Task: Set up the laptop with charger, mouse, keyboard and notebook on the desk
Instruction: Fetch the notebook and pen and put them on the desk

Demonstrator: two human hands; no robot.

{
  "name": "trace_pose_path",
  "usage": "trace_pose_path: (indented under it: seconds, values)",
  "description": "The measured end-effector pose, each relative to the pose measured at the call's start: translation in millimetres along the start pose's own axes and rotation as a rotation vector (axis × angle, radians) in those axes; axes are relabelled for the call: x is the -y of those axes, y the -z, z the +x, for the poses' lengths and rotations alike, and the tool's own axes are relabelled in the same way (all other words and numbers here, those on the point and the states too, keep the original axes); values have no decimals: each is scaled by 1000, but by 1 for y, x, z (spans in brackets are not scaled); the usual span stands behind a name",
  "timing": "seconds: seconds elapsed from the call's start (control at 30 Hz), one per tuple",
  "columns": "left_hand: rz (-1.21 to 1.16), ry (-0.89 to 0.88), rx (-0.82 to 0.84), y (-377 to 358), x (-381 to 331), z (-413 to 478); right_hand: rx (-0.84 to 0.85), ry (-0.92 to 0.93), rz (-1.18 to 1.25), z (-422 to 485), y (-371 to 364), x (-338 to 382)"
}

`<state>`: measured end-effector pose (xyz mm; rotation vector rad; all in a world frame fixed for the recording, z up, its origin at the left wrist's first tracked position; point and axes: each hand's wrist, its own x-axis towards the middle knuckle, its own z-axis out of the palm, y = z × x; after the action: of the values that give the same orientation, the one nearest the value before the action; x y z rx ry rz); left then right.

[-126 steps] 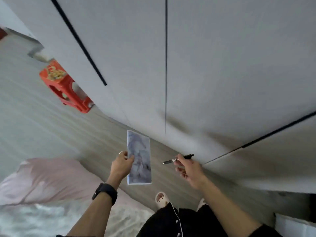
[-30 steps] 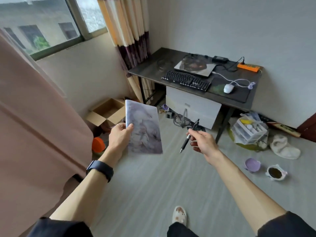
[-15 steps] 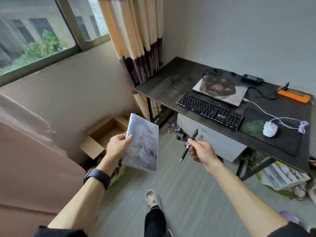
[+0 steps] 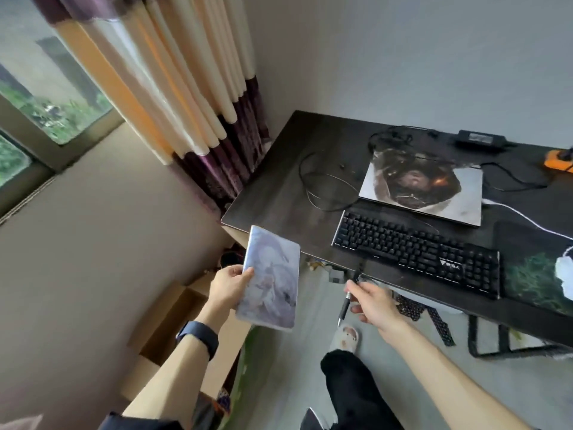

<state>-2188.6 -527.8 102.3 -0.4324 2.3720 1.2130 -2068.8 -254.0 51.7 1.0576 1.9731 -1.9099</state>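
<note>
Two hands loaded: left hand (image 4: 228, 287) grips pale marble-print notebook (image 4: 273, 274), right hand (image 4: 375, 301) pinches black pen (image 4: 345, 305). Lay notebook flat on dark table's (image 4: 279, 193) front-left corner.

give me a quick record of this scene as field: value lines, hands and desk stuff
left hand: holds notebook by its left edge
right hand: holds pen
notebook: in the air by the desk corner, not yet set down
laptop: closed, on desk behind keyboard
charger: at back of desk
mouse: on mat, cut off by frame edge
</note>
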Motion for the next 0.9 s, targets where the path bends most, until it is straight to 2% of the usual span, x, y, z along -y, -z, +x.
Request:
trace_pose_path:
  seconds: [0.13,0.43,0.63,0.9]
  values:
    - [66,-42,40,-18,-41,79,-3,-18,-53,82,-19,28]
    - [235,86,186,-44,-81,237,-10,-161,-170,213,-57,72]
    - [411,119,289,-65,-103,300,-1,-271,-257,249,-88,83]
    - [553,36,371,-103,-149,380,-164,-367,-281,284,-108,110]
